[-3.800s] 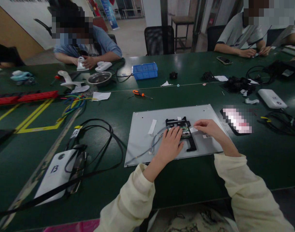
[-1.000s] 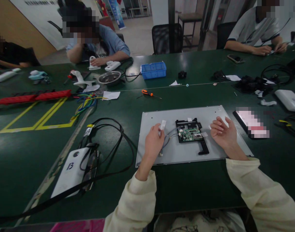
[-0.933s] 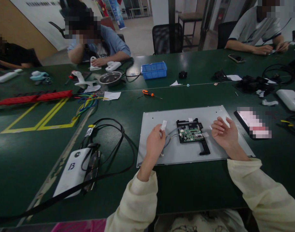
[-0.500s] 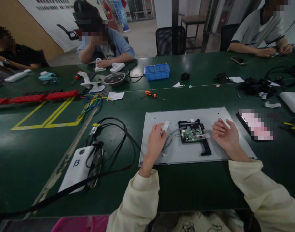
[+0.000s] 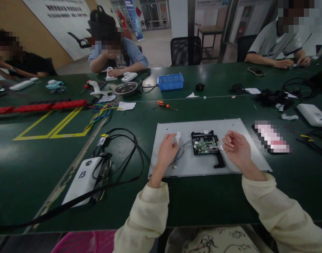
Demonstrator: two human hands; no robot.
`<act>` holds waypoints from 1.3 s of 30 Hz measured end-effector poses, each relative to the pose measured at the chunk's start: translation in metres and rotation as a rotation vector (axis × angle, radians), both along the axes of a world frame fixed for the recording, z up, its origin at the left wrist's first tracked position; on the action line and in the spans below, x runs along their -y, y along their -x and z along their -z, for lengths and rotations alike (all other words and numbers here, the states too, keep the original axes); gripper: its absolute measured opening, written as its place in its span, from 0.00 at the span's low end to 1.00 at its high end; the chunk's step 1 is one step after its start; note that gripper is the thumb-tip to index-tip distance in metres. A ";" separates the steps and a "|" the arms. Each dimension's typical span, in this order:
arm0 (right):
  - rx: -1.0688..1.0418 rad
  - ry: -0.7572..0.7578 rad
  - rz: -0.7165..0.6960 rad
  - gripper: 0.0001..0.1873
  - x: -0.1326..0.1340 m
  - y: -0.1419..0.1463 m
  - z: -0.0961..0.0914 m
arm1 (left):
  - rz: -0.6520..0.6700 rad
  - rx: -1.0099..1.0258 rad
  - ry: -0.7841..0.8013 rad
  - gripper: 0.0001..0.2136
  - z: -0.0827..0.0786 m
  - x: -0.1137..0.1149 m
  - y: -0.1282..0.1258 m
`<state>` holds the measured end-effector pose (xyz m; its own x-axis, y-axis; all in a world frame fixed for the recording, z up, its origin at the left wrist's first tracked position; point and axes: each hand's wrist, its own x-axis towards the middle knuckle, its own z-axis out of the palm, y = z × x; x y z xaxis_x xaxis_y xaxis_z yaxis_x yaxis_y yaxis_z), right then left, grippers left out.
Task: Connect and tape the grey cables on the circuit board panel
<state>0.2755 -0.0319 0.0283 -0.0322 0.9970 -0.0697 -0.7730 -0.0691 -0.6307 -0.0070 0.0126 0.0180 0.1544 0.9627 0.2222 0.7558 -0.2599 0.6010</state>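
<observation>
A flat grey panel [image 5: 174, 126] lies on the table in front of me. On it sits a black plastic bracket [image 5: 219, 161] with a green circuit board [image 5: 206, 147], and thin grey cables [image 5: 180, 154] run from the board's left side. My left hand [image 5: 166, 150] is over the left part of the panel, closed on a small white strip [image 5: 178, 137] that sticks up from its fingers. To the right of the board, my right hand [image 5: 237, 149] has its fingers curled together. A small white tab [image 5: 220, 147] shows by its fingertips; whether they grip it is unclear.
A phone [image 5: 271, 137] lies right of the panel. Beyond it are an orange screwdriver [image 5: 164, 104], a blue basket [image 5: 170, 82] and a metal bowl [image 5: 126, 88]. To the left lie a white device [image 5: 80, 182] and black cables [image 5: 137, 140]. Several people sit around the table.
My right hand has come closer to the board's right edge and its fingers have curled in more. The left hand still holds the white strip. The view has tilted up slightly.
</observation>
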 end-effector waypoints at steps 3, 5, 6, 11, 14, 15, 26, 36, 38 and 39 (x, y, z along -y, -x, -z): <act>0.319 -0.093 0.041 0.07 0.009 0.017 0.000 | -0.035 0.081 0.014 0.21 0.002 -0.018 -0.001; 0.592 -0.196 0.011 0.08 0.016 0.027 0.003 | 0.009 0.090 0.069 0.24 0.002 -0.032 -0.002; 0.740 -0.273 -0.010 0.08 0.021 0.032 0.004 | 0.052 0.084 0.101 0.25 0.003 -0.039 -0.002; 1.439 -0.883 -0.018 0.09 0.041 0.057 0.008 | 0.140 0.069 0.133 0.22 0.006 -0.053 -0.003; 1.615 -1.106 -0.030 0.11 0.048 0.069 0.009 | 0.071 0.094 0.082 0.14 0.005 -0.051 -0.002; 1.638 -1.148 -0.027 0.12 0.049 0.071 0.009 | 0.048 0.099 0.068 0.12 0.004 -0.050 -0.001; 1.697 -1.139 0.013 0.19 0.046 0.067 0.008 | -0.064 0.534 0.123 0.09 -0.040 -0.029 0.016; 1.688 -1.082 0.041 0.29 0.048 0.072 0.003 | -0.033 0.647 0.348 0.09 -0.037 0.009 0.003; 1.711 -1.078 -0.026 0.30 0.049 0.074 0.002 | -0.086 0.458 0.286 0.08 -0.026 0.011 0.000; 1.727 -1.073 -0.061 0.30 0.049 0.075 0.002 | -0.106 0.366 0.248 0.08 -0.021 0.012 -0.001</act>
